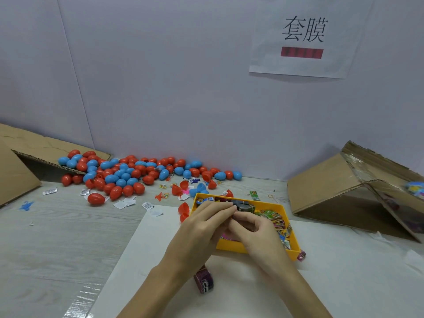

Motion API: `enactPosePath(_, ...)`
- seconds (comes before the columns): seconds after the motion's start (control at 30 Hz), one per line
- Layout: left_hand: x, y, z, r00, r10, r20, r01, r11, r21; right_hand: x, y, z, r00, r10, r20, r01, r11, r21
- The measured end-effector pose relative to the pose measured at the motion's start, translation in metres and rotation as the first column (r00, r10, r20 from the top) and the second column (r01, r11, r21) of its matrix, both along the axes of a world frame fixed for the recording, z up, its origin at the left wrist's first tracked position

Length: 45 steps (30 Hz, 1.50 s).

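Left hand (206, 223) and right hand (254, 228) meet over the tray (294, 239), fingertips pinching a small dark piece (237, 210) just above it, seemingly for close fiddling; eggs (119, 173) wait behind.

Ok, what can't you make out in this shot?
Head view:
The small dark item: mostly covered by the left grip and right grip pinching it.
The yellow tray's near contents: hidden under both.
A colourful thing in the right cardboard box: cut off by the frame edge.
The sign's red strip: blurred.
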<state>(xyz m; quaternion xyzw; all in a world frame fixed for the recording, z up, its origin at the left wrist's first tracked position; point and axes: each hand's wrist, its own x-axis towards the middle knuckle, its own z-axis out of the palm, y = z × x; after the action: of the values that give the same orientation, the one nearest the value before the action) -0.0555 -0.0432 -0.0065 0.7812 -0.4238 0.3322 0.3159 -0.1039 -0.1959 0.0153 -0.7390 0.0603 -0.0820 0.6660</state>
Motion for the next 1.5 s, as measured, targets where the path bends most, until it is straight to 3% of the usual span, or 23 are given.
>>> enactPosePath(0.2, -0.001, -0.001, -0.002, 0.998, -0.026, -0.055, 0.025, 1.0, -0.01, -0.001, 0.002, 0.001, 0.999, -0.045, 0.001, 0.045, 0.999, 0.026)
enactPosePath(0.3, -0.001, 0.002, -0.001, 0.999, 0.03, -0.043, -0.029, 1.0, 0.003, 0.007, -0.012, 0.005, 0.995, -0.095, 0.021, 0.088, 0.971, 0.223)
enactPosePath(0.37, 0.001, 0.005, 0.0, 0.996, 0.081, -0.03, -0.081, 0.997, -0.02, 0.019, -0.04, 0.018, 0.992, -0.129, 0.012, 0.101, 0.827, 0.553)
enactPosePath(0.43, 0.002, 0.006, 0.001, 0.993, 0.108, -0.036, -0.11, 0.993, -0.038, 0.03, -0.078, 0.039, 0.985, -0.17, 0.023, 0.084, 0.593, 0.801)
enactPosePath(0.5, 0.002, 0.005, 0.0, 0.992, 0.123, -0.038, -0.124, 0.992, -0.028, 0.042, -0.12, 0.062, 0.95, -0.305, 0.059, 0.092, 0.456, 0.885)
enactPosePath(0.67, 0.004, 0.005, 0.0, 0.989, 0.147, 0.008, -0.147, 0.989, -0.011, 0.065, -0.189, 0.081, 0.858, -0.505, 0.094, 0.12, 0.375, 0.919)
enactPosePath(0.73, 0.005, 0.006, 0.0, 0.988, 0.156, 0.008, -0.155, 0.988, -0.013, 0.063, -0.185, 0.074, 0.869, -0.488, 0.08, 0.169, 0.445, 0.879)
enactPosePath(0.87, 0.006, 0.008, 0.001, 0.986, 0.164, -0.015, -0.165, 0.986, -0.013, 0.047, -0.126, 0.036, 0.965, -0.254, 0.071, 0.147, 0.74, 0.657)
enactPosePath(0.97, 0.004, 0.011, 0.002, 0.982, 0.183, -0.052, -0.184, 0.983, -0.014, 0.039, -0.073, 0.005, 0.99, -0.135, 0.044, 0.109, 0.922, 0.373)
enactPosePath(1.03, 0.003, 0.012, 0.002, 0.971, 0.219, -0.099, -0.222, 0.975, -0.018, 0.04, -0.049, -0.009, 0.99, -0.126, 0.061, 0.12, 0.988, 0.101)
enactPosePath(1.13, 0.0, 0.012, 0.004, 0.929, 0.256, -0.268, -0.295, 0.948, -0.119, 0.038, -0.035, -0.017, 0.98, -0.133, 0.147, 0.171, 0.943, -0.285)
enactPosePath(1.2, 0.002, 0.014, 0.006, 0.853, 0.215, -0.476, -0.376, 0.885, -0.275, 0.034, -0.034, -0.02, 0.975, -0.132, 0.178, 0.192, 0.902, -0.387)
enactPosePath(1.27, 0.02, 0.018, 0.01, 0.733, 0.175, -0.658, -0.48, 0.818, -0.318, 0.033, -0.032, -0.021, 0.973, -0.135, 0.186, 0.203, 0.885, -0.418)
enactPosePath(1.37, 0.073, 0.026, 0.018, 0.602, 0.32, -0.731, -0.568, 0.816, -0.11, 0.037, -0.031, -0.021, 0.973, -0.152, 0.175, 0.213, 0.882, -0.42)
enactPosePath(1.43, 0.112, 0.037, 0.023, 0.591, 0.518, -0.618, -0.603, 0.793, 0.087, 0.038, -0.031, -0.021, 0.976, -0.15, 0.158, 0.204, 0.881, -0.426)
enactPosePath(1.5, 0.145, 0.052, 0.023, 0.554, 0.706, -0.44, -0.646, 0.699, 0.308, 0.037, -0.031, -0.02, 0.978, -0.145, 0.147, 0.195, 0.886, -0.421)
